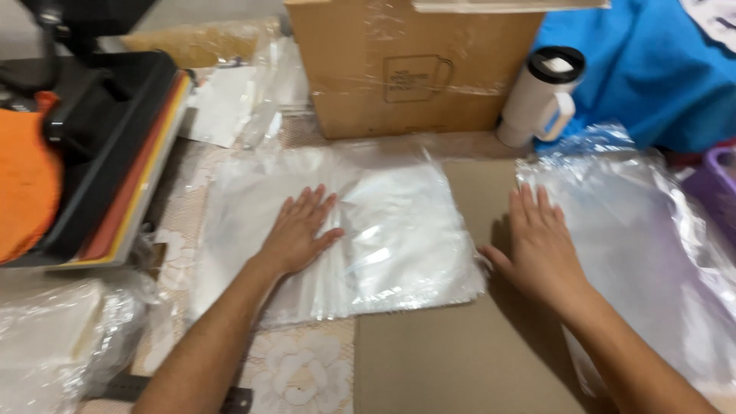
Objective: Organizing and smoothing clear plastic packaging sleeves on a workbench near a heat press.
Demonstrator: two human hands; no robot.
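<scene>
A stack of clear plastic bags (pixel 383 230) lies flat in the middle of the table, partly over a brown cardboard sheet (pixel 460 360). My left hand (pixel 299 230) rests palm down on the left part of this stack, fingers spread. My right hand (pixel 537 241) lies flat, fingers together, on the cardboard at the left edge of a second pile of clear plastic bags (pixel 652 253). Neither hand grips anything.
A heat press (pixel 107 146) with an orange pad stands at the left. A cardboard box (pixel 406 69) wrapped in film stands at the back, a white tumbler (pixel 540 96) beside it. Blue cloth (pixel 652 69) lies back right. More bagged items (pixel 54 337) sit front left.
</scene>
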